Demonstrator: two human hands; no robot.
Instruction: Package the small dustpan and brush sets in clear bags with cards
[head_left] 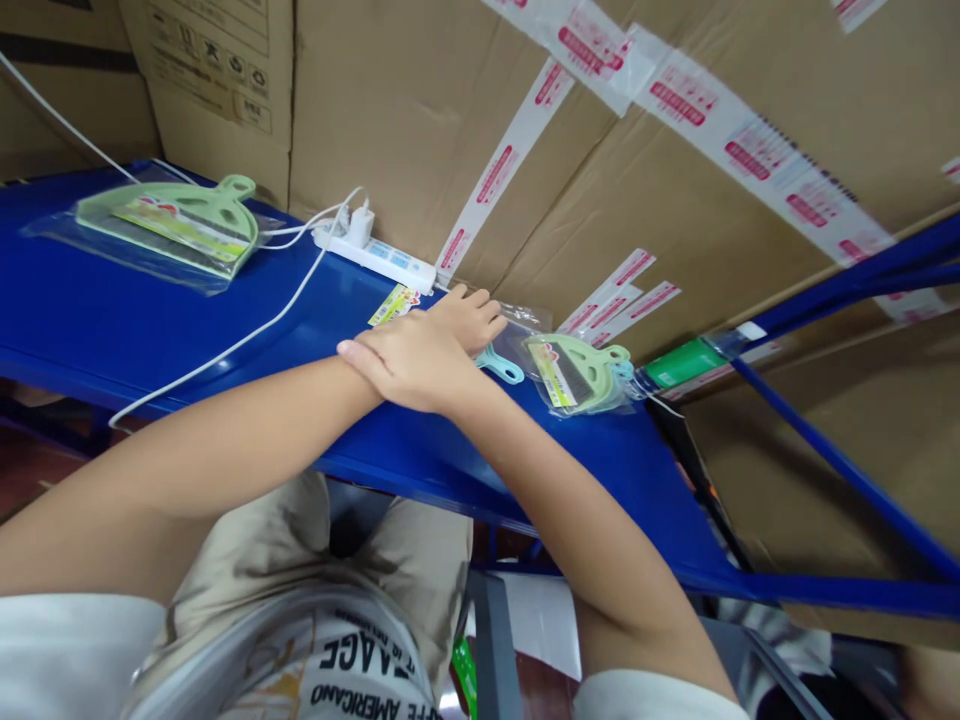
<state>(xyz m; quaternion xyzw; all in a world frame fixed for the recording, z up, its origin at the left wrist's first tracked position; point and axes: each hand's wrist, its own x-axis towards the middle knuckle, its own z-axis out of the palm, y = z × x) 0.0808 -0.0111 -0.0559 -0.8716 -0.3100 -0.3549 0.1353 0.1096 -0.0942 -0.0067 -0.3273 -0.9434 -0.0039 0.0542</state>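
Note:
My left hand (472, 318) rests over a light-blue-handled item (502, 366), its fingers slightly bent and apart. Most of that item is hidden under my hands; a yellow-green label (394, 305) shows on the other side. My right hand (416, 362) lies across my left wrist, thumb on the near side, closed round it. Right of my hands is a green dustpan with a brush (581, 372), in clear wrapping. Another wrapped green dustpan set (180, 225) lies at the far left of the blue table (300, 320).
A white power strip (382, 262) with plugged-in chargers stands against the large cardboard box (390, 110). A white cable (262, 325) runs across the table and over its front edge. A green-labelled bottle or roll (686, 362) lies at the right, beside a blue metal frame (825, 440).

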